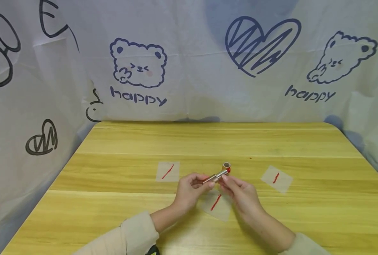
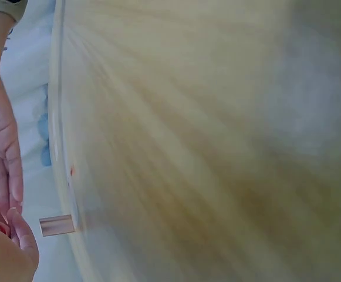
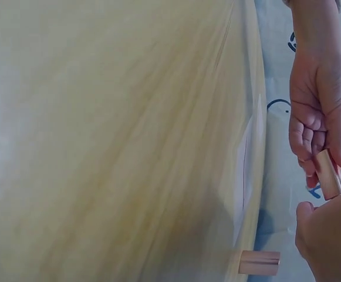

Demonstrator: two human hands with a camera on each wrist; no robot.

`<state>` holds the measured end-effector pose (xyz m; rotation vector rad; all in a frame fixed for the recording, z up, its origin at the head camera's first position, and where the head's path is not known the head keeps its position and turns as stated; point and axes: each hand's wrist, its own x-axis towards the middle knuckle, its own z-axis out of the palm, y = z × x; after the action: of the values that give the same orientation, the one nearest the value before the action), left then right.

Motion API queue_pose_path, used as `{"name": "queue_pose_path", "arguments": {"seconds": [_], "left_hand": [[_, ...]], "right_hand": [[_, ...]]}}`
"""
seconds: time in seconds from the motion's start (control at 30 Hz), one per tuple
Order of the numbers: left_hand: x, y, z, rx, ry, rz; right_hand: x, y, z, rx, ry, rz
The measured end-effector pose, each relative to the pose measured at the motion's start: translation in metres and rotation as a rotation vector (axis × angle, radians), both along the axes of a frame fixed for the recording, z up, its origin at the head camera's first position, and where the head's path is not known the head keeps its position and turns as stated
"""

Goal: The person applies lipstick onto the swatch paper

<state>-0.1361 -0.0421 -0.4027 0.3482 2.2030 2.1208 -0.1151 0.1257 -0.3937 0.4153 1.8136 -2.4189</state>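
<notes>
A lipstick (image 1: pixel 220 175) with a metallic tube and a red tip is held between both hands above the table. My left hand (image 1: pixel 190 189) grips the rose-gold base (image 3: pixel 330 171) between thumb and fingers. With thumb and fingertips, my right hand (image 1: pixel 243 198) pinches the silvery part near the red tip. The lipstick's cap (image 1: pixel 226 165) stands upright just beyond the tip, open end up; it also shows in the left wrist view as a rose-gold cylinder (image 2: pixel 57 225). In that view the lipstick is mostly hidden by my left hand (image 2: pixel 9 252).
Under the hands lies a pale paper square (image 1: pixel 222 210) with a red stroke. Similar marked squares lie to the left (image 1: pixel 159 173) and right (image 1: pixel 286 182) on the wooden table (image 1: pixel 112 212). A white curtain (image 1: pixel 192 71) with drawings hangs behind.
</notes>
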Motion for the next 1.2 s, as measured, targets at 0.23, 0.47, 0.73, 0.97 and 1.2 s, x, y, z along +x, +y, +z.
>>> {"name": "queue_pose_path", "arguments": {"seconds": [0.23,0.47,0.73,0.97,1.2], "left_hand": [[0.001,-0.001,-0.003,-0.052,0.019,-0.03],[0.001,0.0,-0.003,-0.082,0.041,-0.072],[0.0,0.0,-0.006,-0.093,0.092,-0.138],[0.0,0.001,-0.006,-0.08,0.095,-0.172],[-0.001,0.002,-0.005,-0.094,0.093,-0.185]], "right_hand": [[0.001,-0.001,0.004,0.171,0.037,0.026],[0.002,-0.004,0.007,0.303,0.101,-0.003],[0.003,-0.006,0.01,0.332,0.206,0.003],[0.003,-0.01,0.01,0.344,0.32,0.014],[0.001,-0.011,0.008,0.359,0.378,0.008]]}}
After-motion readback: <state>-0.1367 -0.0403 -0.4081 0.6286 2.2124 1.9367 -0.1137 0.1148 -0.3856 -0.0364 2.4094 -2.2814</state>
